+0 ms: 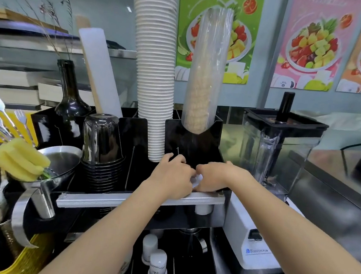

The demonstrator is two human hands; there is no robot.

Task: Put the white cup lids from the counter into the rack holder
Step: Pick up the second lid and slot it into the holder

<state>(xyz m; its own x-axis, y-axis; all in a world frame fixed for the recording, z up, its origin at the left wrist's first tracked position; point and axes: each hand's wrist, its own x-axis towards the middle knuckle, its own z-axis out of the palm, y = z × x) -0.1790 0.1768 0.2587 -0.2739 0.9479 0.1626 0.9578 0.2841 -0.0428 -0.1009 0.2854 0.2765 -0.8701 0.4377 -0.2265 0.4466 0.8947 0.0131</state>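
Both hands meet over the front right compartment of the black rack holder [196, 142], and each grip is closed on the same white cup lid [196, 180]; the left hand [173, 175] curls its fingers onto the lid from the left, and the right hand [214, 179] pinches it from the right, so only a small sliver of white shows between them; whether more than one lid is held cannot be told; the lid sits just above the near edge of that compartment, over the silver rail [126, 199] that runs along the rack's front; just beyond the left hand stands a tall stack of white paper cups [155, 69] in its slot, and to its right a sleeve of cups wrapped in clear plastic [207, 73] rises from the slot behind the hands; further left in the rack sits a stack of dark cups topped by an upturned clear glass [102, 138], with a dark bottle [69, 90] behind it; to the right of the rack, on the steel bench [333, 204], stands a blender [276, 149] with a clear jug and a white base; at the near left a metal funnel [62, 159] and yellow sponges [18, 158] crowd the edge.
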